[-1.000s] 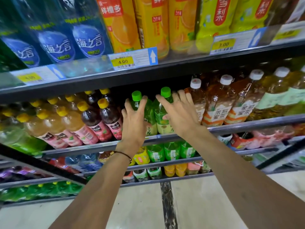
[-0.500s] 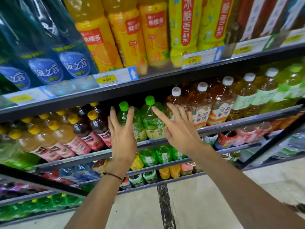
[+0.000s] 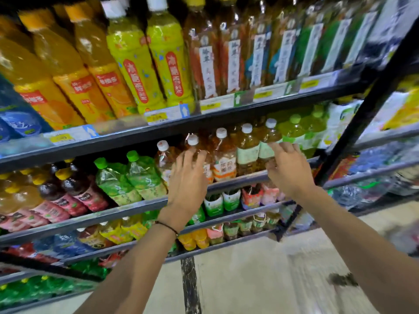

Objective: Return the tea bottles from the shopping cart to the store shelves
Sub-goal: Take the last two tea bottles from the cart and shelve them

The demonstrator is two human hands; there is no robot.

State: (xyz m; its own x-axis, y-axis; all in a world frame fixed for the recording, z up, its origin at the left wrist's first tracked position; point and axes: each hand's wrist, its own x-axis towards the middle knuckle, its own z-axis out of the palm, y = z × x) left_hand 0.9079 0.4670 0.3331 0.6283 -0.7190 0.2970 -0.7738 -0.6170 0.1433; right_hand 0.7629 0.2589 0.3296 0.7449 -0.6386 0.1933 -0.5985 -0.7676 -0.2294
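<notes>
Both hands are spread and grasp nothing: the left hand (image 3: 188,177) hovers at the white-capped tea bottles (image 3: 223,155) packed along the front edge of the middle shelf (image 3: 238,180), the right hand (image 3: 288,168) further right. A careless brush could topple a front bottle over the low rail.

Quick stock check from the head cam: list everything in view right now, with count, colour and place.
Orange juice bottles: about four, orange, top shelf left.
Yellow-green bottles: two, top shelf centre.
Tall tea bottles: several, amber, top shelf right.
Green-capped tea bottles: two, green, middle shelf.
White-capped tea bottles: about five, amber, middle shelf by the hands.
Dark tea bottles: two in front, yellow caps, middle shelf left.
Price tags: several, shelf edges.
Floor: pale tile.
Left hand: open, empty.
Right hand: open, empty.
</notes>
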